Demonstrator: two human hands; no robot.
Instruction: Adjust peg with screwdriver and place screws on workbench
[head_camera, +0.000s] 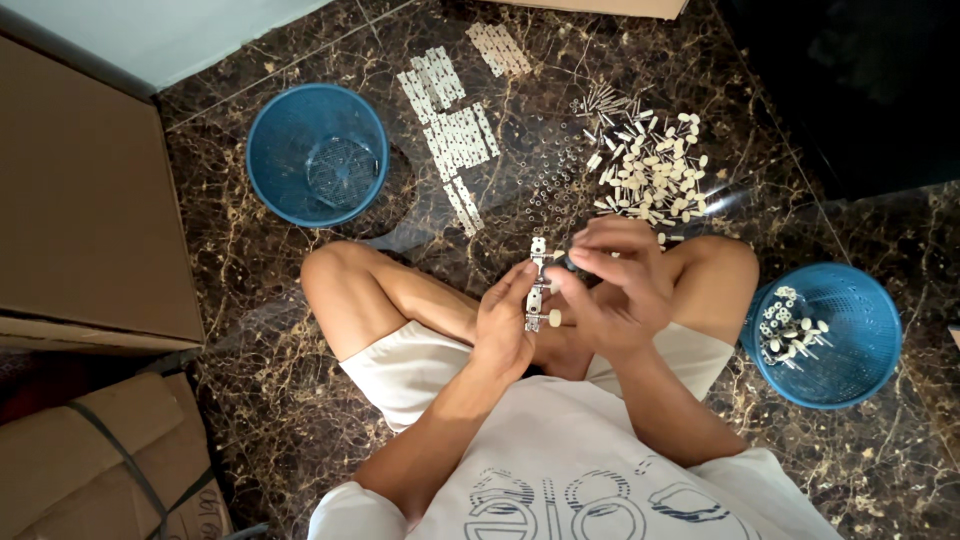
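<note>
A person is sitting cross-legged on a dark marbled floor (280, 400), working just above the lap. The left hand (503, 322) is curling around a narrow metal plate (537, 285), holding it upright with its fingers closed on the plate's side. A small cream knob (554, 317) is sticking out from the plate's lower end. The right hand (612, 285) is sitting just right of the plate, fingers bent inward and pinching at the plate's upper part; what lies between those fingertips is too small to tell. Beyond the plate, further from the person, a heap of cream-headed pegs (650, 165) is lying on the floor, with rows of pale metal strips (455, 135) to its left. Far left of the plate an empty blue basket (317, 153) is standing; far right of it another blue basket (825, 335) is holding a few finished pieces. Cardboard boxes (85, 200) are lining the left edge.
</note>
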